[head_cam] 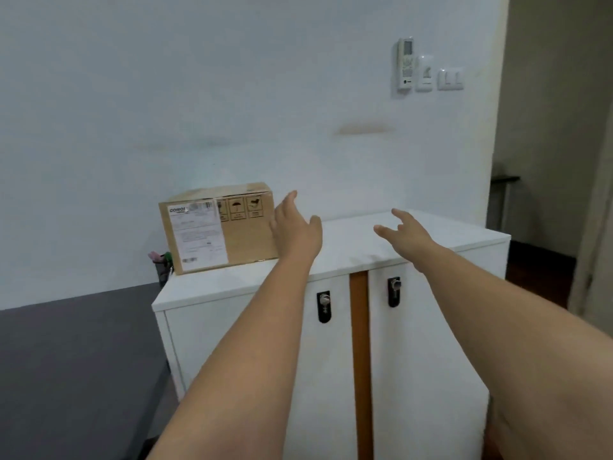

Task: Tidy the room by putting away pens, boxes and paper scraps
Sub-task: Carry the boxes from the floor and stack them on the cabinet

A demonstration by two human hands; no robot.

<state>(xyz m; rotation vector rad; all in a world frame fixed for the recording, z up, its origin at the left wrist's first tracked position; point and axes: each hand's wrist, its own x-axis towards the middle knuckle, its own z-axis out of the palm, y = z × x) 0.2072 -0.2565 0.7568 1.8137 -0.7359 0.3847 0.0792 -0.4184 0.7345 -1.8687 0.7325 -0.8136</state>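
Observation:
A brown cardboard box (219, 227) with a white shipping label stands on the left end of a white cabinet top (365, 250), against the wall. My left hand (295, 232) is stretched out, fingers apart, right at the box's right side; I cannot tell if it touches. Over the cabinet top to the right, my right hand (406, 232) hovers with fingers spread, holding nothing. A dark pen holder (162, 265) with coloured pens stands behind the cabinet's left corner, partly hidden.
The cabinet has two white doors with black lock handles (324, 307) and an orange strip between them. A dark grey desk surface (73, 360) lies lower to the left. A remote and switches (428, 68) hang on the wall; a doorway opens at right.

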